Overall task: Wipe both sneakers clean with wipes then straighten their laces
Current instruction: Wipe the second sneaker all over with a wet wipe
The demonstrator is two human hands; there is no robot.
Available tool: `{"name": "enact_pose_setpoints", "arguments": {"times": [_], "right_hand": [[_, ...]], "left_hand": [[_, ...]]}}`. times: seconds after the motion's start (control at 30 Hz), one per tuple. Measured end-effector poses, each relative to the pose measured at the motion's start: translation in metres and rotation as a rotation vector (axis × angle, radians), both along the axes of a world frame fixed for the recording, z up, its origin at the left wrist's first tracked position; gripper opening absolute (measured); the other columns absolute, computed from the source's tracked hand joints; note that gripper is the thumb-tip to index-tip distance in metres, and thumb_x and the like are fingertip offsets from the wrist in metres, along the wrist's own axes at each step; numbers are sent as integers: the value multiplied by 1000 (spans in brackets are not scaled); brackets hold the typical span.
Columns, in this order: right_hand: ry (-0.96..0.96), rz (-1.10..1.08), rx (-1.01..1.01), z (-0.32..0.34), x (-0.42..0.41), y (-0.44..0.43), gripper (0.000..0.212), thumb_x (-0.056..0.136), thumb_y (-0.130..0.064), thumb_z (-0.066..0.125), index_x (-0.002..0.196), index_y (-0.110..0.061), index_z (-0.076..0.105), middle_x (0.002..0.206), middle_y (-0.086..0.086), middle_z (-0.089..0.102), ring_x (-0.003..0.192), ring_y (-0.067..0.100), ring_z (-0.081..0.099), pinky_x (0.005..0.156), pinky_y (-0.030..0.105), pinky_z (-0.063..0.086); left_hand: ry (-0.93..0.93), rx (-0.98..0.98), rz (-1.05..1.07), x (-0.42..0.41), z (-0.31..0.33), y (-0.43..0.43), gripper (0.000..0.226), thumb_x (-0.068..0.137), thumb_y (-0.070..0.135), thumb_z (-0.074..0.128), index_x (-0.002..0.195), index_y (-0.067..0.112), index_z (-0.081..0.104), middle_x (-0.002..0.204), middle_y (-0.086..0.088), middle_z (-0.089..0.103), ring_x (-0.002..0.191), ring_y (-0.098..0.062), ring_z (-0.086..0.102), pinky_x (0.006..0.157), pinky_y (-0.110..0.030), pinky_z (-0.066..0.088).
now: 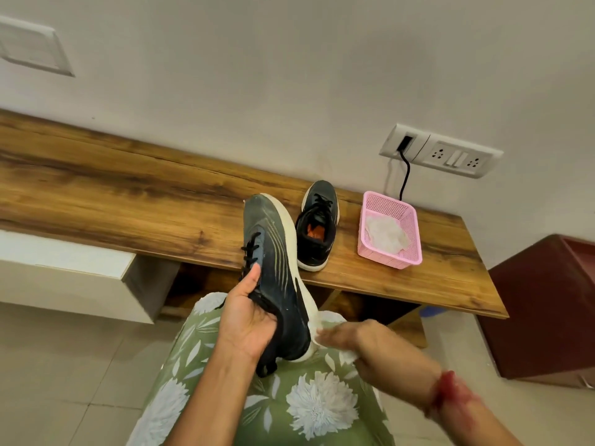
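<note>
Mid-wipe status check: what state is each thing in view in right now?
Held sneaker: off the bench, tipped on its side.
Left hand: grips held sneaker's collar.
Right hand: presses wipe to white sole near heel; blurred.
Wipe: crumpled under right hand.
Second sneaker: upright on bench, untouched.
Pink basket: on bench, holding white wipes.
Cable: plugged into wall socket.

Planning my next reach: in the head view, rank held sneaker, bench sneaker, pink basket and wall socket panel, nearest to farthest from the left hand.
1. Held sneaker: gripped by the left hand, over the lap.
2. Bench sneaker: ahead, to the right.
3. Pink basket: further right on the bench.
4. Wall socket panel: up behind the basket.
</note>
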State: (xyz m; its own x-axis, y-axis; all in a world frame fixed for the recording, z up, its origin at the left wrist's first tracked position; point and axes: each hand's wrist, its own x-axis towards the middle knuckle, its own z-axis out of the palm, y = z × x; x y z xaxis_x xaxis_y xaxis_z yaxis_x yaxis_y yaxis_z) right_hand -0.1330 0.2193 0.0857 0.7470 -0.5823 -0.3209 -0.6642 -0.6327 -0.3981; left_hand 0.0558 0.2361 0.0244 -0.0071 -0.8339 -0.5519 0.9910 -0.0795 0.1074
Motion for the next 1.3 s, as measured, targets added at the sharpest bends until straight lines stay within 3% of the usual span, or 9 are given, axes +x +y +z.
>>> {"name": "enact_pose_setpoints", "arguments": {"times": [0.13, 0.23, 0.53, 0.73, 0.83, 0.93, 1.07, 1.2, 1.3], "right_hand": [[-190, -108, -140, 47, 13, -43, 61, 80, 15, 46, 127, -23, 55, 124, -17, 50, 113, -6, 44, 91, -2, 31], [-439, -263, -390, 46, 50, -75, 56, 78, 15, 50, 125, -14, 59, 126, -1, 59, 118, 10, 51, 101, 13, 32], [-215, -98, -222, -15, 70, -64, 49, 82, 4, 51, 126, -17, 59, 129, 1, 58, 121, 16, 52, 105, 32, 38], [-163, -44, -315, -17, 32, -24, 60, 70, 7, 55, 125, -18, 60, 125, 0, 61, 115, 19, 57, 94, 36, 49], [-134, -56, -344, -12, 22, -10, 66, 69, 11, 57, 125, -23, 59, 124, -6, 62, 113, 13, 58, 93, 29, 49], [-83, -97, -111, 8, 10, -6, 58, 80, 8, 47, 124, -28, 60, 122, -14, 61, 111, -3, 55, 93, 8, 39], [-388, -334, -89, 38, 18, -22, 50, 83, 7, 52, 116, -30, 65, 106, -18, 63, 86, -14, 56, 75, 6, 43], [-424, -405, -238, 19, 59, -58, 47, 83, 6, 52, 121, -20, 63, 119, -3, 64, 109, 11, 58, 95, 22, 42], [-295, -288, -195, -2, 71, -56, 51, 80, 8, 48, 123, -17, 61, 122, 0, 63, 116, 14, 56, 98, 19, 35]], "left_hand": [[-55, -67, 36, 10, 11, -2, 34, 93, 29, 52, 114, 7, 66, 112, -15, 69, 106, -30, 62, 98, -46, 44], [-65, -83, 29, 9, 15, -2, 34, 94, 29, 51, 117, 8, 65, 113, -14, 69, 107, -28, 62, 97, -45, 45], [35, -98, 121, 8, 8, 0, 39, 96, 35, 46, 107, 4, 68, 104, -16, 71, 85, -28, 72, 87, -45, 50], [70, -69, 114, 8, 5, 0, 42, 96, 34, 48, 125, 7, 61, 122, -15, 64, 111, -29, 61, 99, -46, 45], [88, -59, 96, 3, 9, 0, 40, 95, 34, 49, 120, 6, 63, 118, -17, 66, 110, -30, 61, 95, -47, 45], [69, -49, 73, 2, 10, 0, 37, 95, 35, 51, 113, 7, 66, 107, -16, 70, 102, -30, 63, 87, -48, 47], [33, -52, 77, 2, 11, -3, 39, 94, 35, 52, 119, 8, 64, 114, -15, 68, 107, -30, 62, 93, -49, 46], [11, -54, 47, -5, 17, -2, 37, 95, 34, 51, 116, 8, 65, 107, -15, 70, 102, -29, 63, 89, -46, 47], [2, -61, 56, -5, 22, 1, 36, 96, 34, 48, 106, 5, 68, 98, -16, 72, 96, -28, 64, 85, -43, 47]]}}
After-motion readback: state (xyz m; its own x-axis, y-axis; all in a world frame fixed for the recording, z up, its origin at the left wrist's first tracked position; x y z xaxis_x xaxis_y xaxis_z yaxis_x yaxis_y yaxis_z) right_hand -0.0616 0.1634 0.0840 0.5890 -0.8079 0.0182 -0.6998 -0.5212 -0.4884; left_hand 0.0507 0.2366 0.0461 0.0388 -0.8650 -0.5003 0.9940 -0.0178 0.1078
